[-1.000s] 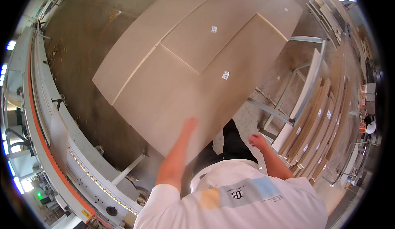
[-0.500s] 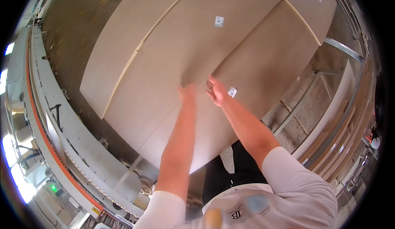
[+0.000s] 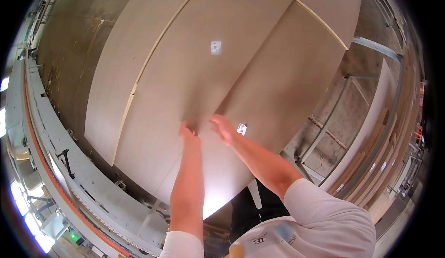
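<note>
Several large brown-grey panels lie flat, overlapping in a stack. My left hand (image 3: 187, 132) is over the wide middle panel (image 3: 167, 100), fingers pointing away from me and the thumb apart. Beside it, my right hand (image 3: 223, 128) has its fingers stretched toward the left, near the near corner of the narrower upper panel (image 3: 282, 72). Neither hand holds anything; whether they touch the surface I cannot tell. A small white label (image 3: 241, 129) sits just right of my right hand, and another label (image 3: 215, 47) lies farther off on the middle panel.
Along the left runs a long grey machine (image 3: 55, 137) with an orange strip and a black handle (image 3: 66, 162). On the right are a metal frame (image 3: 378, 47) and boards standing on edge (image 3: 371, 165). Debris lies on the floor (image 3: 69, 72) at the far left.
The whole view has shifted, so the panels and machine sit lower in the picture. My right hand's fingers have straightened, and my hands remain near the same panel corner.
</note>
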Motion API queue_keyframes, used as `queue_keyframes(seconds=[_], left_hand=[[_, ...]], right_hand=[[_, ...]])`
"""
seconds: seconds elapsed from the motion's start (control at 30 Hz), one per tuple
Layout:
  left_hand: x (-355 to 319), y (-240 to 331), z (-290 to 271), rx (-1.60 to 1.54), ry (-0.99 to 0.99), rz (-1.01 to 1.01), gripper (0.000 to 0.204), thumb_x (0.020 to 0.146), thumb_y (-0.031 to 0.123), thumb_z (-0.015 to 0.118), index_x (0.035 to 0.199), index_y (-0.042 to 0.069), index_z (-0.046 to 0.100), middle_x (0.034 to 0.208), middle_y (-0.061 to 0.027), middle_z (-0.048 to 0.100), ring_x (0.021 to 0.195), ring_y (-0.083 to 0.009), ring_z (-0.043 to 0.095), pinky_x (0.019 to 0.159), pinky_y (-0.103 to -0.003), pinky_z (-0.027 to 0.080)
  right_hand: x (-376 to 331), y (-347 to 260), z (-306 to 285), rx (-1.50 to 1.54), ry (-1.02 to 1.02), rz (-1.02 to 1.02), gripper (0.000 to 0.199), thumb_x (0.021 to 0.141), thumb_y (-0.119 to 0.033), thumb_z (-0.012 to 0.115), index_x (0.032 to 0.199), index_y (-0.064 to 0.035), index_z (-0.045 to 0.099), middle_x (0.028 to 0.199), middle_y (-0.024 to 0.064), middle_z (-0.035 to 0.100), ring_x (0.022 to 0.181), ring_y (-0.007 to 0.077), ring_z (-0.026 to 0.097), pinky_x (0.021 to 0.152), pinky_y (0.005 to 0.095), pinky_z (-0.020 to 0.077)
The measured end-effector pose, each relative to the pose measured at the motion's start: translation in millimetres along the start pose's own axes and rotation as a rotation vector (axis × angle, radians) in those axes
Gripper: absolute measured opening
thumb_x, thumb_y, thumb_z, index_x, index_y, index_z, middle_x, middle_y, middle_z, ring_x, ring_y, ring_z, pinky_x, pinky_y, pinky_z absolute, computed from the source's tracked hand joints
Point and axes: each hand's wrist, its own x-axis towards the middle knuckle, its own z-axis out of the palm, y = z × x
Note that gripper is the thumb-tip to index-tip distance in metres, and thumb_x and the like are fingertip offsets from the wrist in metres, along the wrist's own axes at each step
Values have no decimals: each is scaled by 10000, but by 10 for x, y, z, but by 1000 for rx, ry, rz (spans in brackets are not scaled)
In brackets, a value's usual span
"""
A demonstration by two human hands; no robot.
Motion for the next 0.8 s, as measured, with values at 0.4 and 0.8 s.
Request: queue_keyframes(seconds=[0.4,0.8], left_hand=[[-152,-522,-866,221,-363,-78,602,1029,568,539,1436,124,523,1316,-31,602,1145,-207,546,890,-419,443],[-1364,-1459,-2428,224,-509,-291,510,1072,515,464,1306,69,545,1236,-107,592,1072,-261,588,842,-463,524]], right_hand=[[-412,297,-232,-424,185,70,674,946,-378,707,1457,-13,460,1455,162,523,1330,280,528,1077,423,473],[-2260,1288,-769,-605,280,-160,452,886,-397,778,1154,-40,709,1036,69,705,932,176,659,736,343,537]])
